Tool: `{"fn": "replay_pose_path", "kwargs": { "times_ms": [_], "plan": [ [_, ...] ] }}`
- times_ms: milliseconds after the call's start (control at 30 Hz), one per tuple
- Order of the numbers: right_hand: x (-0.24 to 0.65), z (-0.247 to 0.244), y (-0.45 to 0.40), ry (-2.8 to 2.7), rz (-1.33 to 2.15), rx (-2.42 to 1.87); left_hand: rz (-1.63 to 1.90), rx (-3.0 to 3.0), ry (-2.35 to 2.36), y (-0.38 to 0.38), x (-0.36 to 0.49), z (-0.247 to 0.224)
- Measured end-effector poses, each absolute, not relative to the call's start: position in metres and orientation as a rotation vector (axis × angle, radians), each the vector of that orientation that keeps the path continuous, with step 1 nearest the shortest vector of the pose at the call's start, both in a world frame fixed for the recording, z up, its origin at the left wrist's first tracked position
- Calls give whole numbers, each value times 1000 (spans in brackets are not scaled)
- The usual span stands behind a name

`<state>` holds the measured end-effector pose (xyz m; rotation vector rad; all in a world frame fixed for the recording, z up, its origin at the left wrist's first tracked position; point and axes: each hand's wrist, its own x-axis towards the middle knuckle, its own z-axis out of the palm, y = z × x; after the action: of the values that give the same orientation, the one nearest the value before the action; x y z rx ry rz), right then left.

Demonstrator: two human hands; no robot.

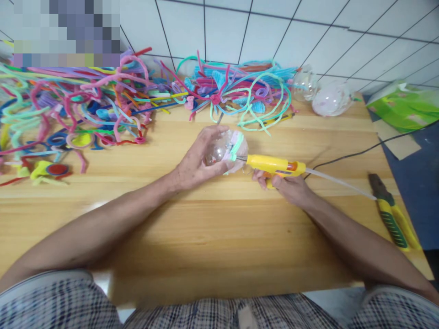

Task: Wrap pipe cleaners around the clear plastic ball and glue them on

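Note:
My left hand (199,160) is wrapped round the left side of a clear ball (219,153), its thumb below and fingers above. Green and pink fuzzy pieces (236,145) show on the ball's right part. In my right hand (288,185) is a yellow hot glue gun (269,163), held by its handle, with a long translucent glue stick (339,181) coming out of its back. The gun's nozzle points left and meets the ball's right side beside the green piece; whether it touches I cannot tell.
Colourful pipe cleaners (99,100) heap along the back and left. Two more clear balls (305,84) (331,98) sit at the back right. Pliers (393,217) lie at the right edge, near a black cord (356,153) and a green packet (406,105).

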<state>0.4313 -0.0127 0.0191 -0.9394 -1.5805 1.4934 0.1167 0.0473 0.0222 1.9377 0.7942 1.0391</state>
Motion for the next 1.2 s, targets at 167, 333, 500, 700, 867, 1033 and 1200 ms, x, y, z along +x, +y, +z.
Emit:
{"fn": "replay_pose_path", "kwargs": {
  "times_ms": [167,333,500,700,867,1033,1200],
  "plan": [
    [429,21,-13,-1582,1479,-866,1062,1952,775,46,119,21],
    [427,22,-14,-1588,1480,-931,1032,1936,802,44,118,21],
    [426,23,-14,-1552,1512,-954,1075,1952,792,44,119,19],
    [420,31,-13,-1497,1524,-970,1076,1958,781,45,119,16],
    [419,34,-13,-1502,1495,-980,1063,1973,753,47,117,14],
    [418,33,-14,-1476,1510,-997,1071,1996,756,48,117,11],
    [419,34,-15,-1472,1511,-1003,1109,2008,761,49,120,6]
  ]
}}
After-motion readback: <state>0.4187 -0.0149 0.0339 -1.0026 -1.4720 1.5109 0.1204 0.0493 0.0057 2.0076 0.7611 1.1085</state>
